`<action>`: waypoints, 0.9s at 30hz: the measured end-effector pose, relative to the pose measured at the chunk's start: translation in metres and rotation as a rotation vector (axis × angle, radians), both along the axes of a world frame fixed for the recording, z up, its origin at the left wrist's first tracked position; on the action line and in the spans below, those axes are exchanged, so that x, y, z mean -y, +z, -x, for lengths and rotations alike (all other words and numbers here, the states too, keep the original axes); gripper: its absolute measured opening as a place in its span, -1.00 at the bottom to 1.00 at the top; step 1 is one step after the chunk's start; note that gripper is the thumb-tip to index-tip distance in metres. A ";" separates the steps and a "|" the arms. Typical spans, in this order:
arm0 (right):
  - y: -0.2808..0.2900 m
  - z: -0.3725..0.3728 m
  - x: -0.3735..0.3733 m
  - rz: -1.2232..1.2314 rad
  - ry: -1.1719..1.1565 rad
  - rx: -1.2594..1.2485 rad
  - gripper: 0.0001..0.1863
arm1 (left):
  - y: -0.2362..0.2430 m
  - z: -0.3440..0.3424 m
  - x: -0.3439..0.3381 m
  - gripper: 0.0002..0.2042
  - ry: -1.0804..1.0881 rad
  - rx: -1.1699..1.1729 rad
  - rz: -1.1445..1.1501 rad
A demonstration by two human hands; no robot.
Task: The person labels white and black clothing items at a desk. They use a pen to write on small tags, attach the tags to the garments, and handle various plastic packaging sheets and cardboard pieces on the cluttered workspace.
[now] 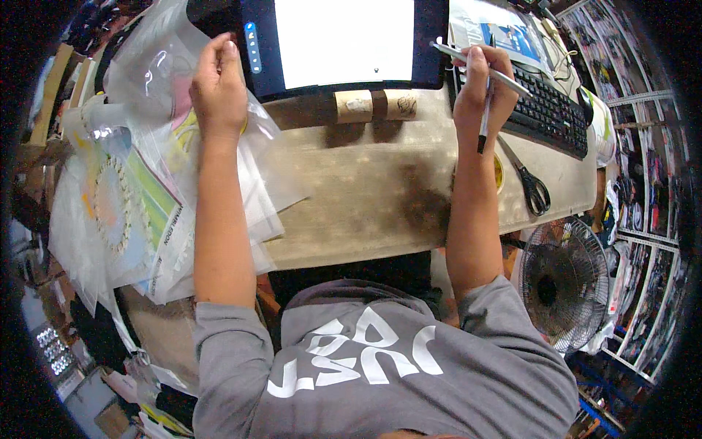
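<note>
A tablet screen (344, 45) with a white page and a dark frame stands at the far middle of the table. My right hand (484, 91) is closed at its right side, holding a silver-white stylus (448, 51) between the fingers, its left end near the screen's edge. A second pen with a black end (482, 135) sticks out of the same hand toward me. Beside the screen's left edge is my left hand (221, 95), its fingers curled in; whether they hold anything is hidden. Clear plastic sheets and printed pieces (157, 212) lie under and left of the left forearm.
Two short brown rolls or blocks (354, 107) sit just below the screen. A black keyboard (550, 115) and black-handled scissors (535, 194) lie at right, with a yellow ring (499, 173) partly behind my forearm. A fan (564, 285) stands beyond the table's right front edge.
</note>
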State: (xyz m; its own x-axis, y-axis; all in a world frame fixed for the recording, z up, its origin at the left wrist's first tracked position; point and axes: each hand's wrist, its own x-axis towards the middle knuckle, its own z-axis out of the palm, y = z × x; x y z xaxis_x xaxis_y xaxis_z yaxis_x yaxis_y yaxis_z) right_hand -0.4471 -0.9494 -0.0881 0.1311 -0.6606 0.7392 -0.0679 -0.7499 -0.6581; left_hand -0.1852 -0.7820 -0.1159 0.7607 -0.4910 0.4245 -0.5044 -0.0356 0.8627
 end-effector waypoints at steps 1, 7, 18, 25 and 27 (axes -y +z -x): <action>0.001 0.000 -0.004 -0.017 -0.021 0.015 -0.77 | 0.021 0.007 -0.004 -0.70 0.069 0.164 0.055; 0.010 0.010 -0.024 -0.114 0.120 -0.047 -0.74 | 0.138 0.002 -0.154 -0.64 0.123 0.402 0.227; -0.009 0.053 -0.089 0.077 0.444 -0.972 -0.82 | 0.035 -0.147 -0.705 -0.26 1.032 0.377 -1.445; -0.034 0.069 -0.102 0.104 0.215 -0.902 -0.78 | 0.008 -0.086 -0.658 -0.41 0.944 0.394 -1.222; -0.054 0.080 -0.085 0.139 0.298 -0.808 -0.78 | 0.032 -0.080 -0.627 -0.41 0.987 0.344 -1.411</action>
State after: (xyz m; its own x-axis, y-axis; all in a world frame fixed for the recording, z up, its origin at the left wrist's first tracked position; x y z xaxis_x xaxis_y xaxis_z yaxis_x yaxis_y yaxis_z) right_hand -0.5276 -0.8641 -0.1422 0.8028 -0.4263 0.4168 -0.2629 -0.8806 -0.3943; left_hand -0.1048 -0.1549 -0.0842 0.9498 -0.0440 0.3097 0.0288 -0.9736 -0.2266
